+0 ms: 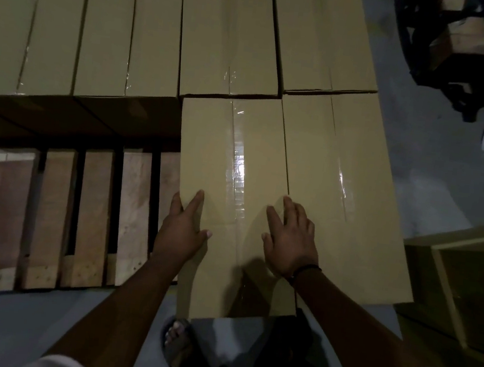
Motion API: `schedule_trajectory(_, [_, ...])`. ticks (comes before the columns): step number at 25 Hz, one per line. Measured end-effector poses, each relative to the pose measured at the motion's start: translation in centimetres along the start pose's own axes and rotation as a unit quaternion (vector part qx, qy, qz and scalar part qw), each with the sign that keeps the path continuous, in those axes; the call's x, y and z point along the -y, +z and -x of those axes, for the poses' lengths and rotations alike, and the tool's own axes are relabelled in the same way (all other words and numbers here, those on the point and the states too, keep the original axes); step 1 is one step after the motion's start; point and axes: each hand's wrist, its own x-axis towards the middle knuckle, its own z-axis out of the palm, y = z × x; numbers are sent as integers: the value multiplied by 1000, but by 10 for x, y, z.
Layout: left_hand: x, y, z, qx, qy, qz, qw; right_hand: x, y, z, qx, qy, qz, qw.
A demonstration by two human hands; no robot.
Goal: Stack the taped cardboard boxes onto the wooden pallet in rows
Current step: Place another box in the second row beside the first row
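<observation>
Dimly lit, the scene gives little away at its edges. The back row of boxes [107, 32] runs out of frame at the top and left, and the dark shapes at the upper right are too murky to name. The wooden pallet [89, 211] shows bare slats only at the lower left; elsewhere boxes cover it.

The taped box [208, 149] lies lengthwise in the near row, its far end against the back row and its right side touching 1 neighbouring box [340, 179]. Its near end hides part of a sandalled foot [177, 345].

Both hands sit on its near half. The left hand [182, 231] straddles the left top edge, thumb and forefinger flat on top, the other fingers seemingly down the side. The right hand [288, 240], a dark band [306, 270] at the wrist, rests flat with fingers spread, just right of the glossy tape strip [238, 164]. Neither hand curls round anything.
</observation>
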Motion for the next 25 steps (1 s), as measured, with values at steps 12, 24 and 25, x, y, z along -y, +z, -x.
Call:
schedule_trajectory(12, [8,42,102,31,-40,-48,998,-17,52,116,27,-16,18,999])
schedule_trajectory(24, [38,39,139,123,2,-68,990,-24,67,130,74,-66,110,989])
schedule_trajectory(25, [39,40,137,123,2,-61,990,-25,68,129,68,-72,107,989])
